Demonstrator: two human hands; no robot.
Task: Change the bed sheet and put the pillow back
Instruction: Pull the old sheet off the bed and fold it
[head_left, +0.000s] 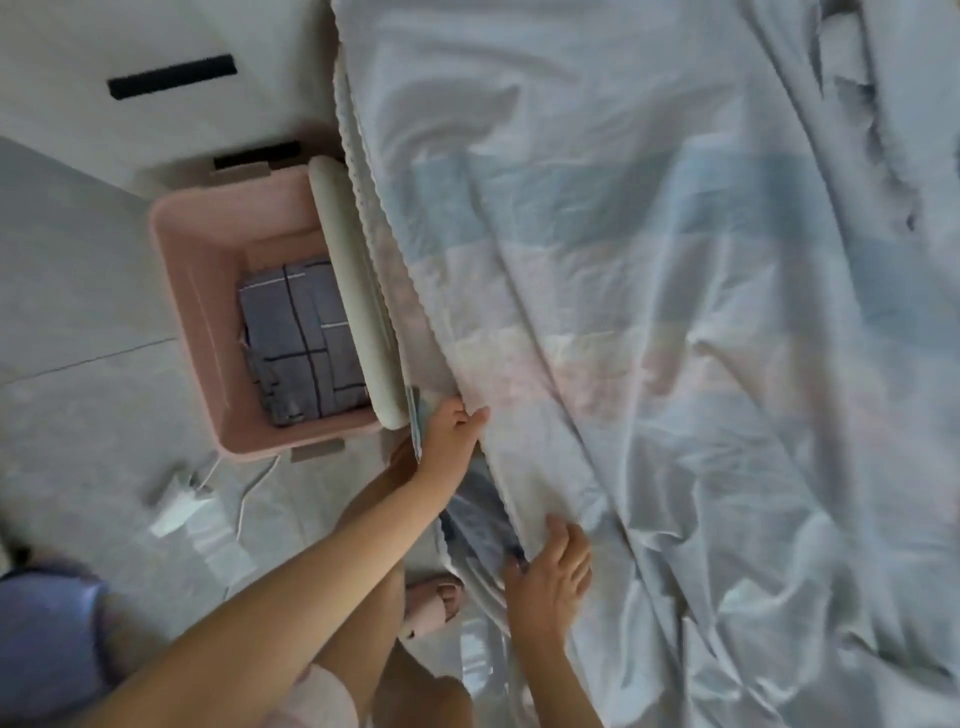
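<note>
Grey tiled floor alongside the bed. Left hand curled round the hem of the bed sheet at the bed's side. Right hand nearer, fingers spread flat on the same edge. Sheet pale, glossy, heavily creased, faint blue and pink blocks showing through, draped across the bed. On the floor just beside, pink basket holding folded grey checked cloth.

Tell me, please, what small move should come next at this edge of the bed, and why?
Probably draw the sheet edge toward yourself with both hands. The left hand grips that edge, the right hand rests on it lower down, and long creases run away from both, so the cloth looks slack.
</note>
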